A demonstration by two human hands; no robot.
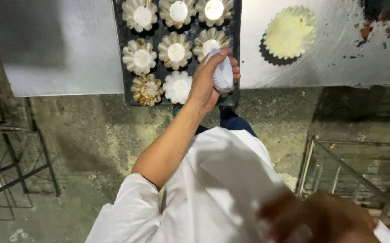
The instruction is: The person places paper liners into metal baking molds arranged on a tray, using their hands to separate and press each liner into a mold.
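Note:
A dark baking tray (235, 45) lies on a steel table (69, 49) and holds several fluted metal moulds (141, 56), most with a white round liner inside. My left hand (206, 83) reaches over the tray's near right corner, its fingers closed on a white paper liner (224, 74) just above the moulds. Close to the camera at the bottom right, my right hand (325, 218) is a blur; something pale shows at its edge, but I cannot make out whether it holds anything.
A pale yellow fluted paper case (290, 31) sits on the table right of the tray. Brown crumbs (377, 20) dirty the far right corner. Below are a stained concrete floor (96, 135), a dark metal frame (10, 166) at left and a wire rack (343, 173) at right.

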